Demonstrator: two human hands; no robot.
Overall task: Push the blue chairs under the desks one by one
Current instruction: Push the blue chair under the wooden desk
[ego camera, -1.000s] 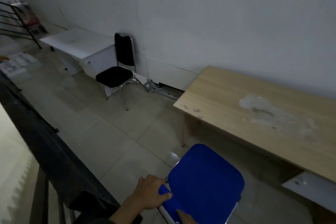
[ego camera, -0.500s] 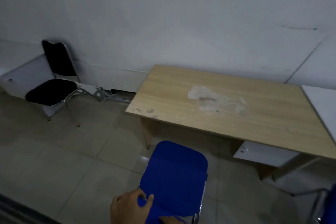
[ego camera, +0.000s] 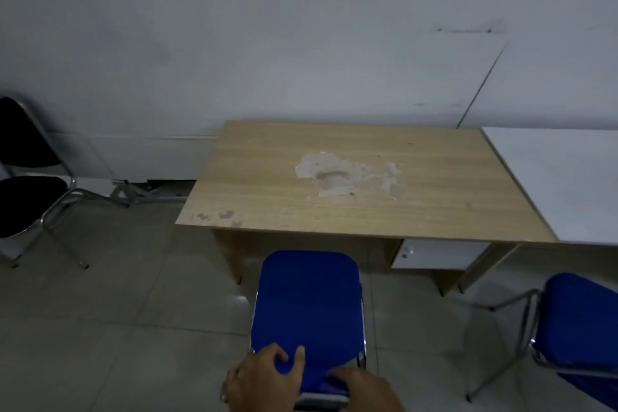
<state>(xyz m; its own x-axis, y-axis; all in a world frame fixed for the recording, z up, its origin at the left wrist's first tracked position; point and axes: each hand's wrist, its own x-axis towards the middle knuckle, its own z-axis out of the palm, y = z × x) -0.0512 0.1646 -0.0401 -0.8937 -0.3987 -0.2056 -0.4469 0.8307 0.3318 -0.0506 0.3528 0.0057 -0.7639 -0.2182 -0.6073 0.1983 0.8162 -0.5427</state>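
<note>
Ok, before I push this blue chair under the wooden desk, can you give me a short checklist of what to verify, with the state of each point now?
1. Both hands on the backrest: left hand and right hand grip the top of the blue chair. Ok.
2. Chair faces the opening of the wooden desk. Ok.
3. Seat clear of the white drawer unit: it hangs to the right of the seat. Ok.
4. Floor under the desk free: shadowed. Cannot tell.
5. Seat lower than the desk's edge: cannot tell.
6. Second blue chair out of the path: stands well to the right. Ok.
</note>
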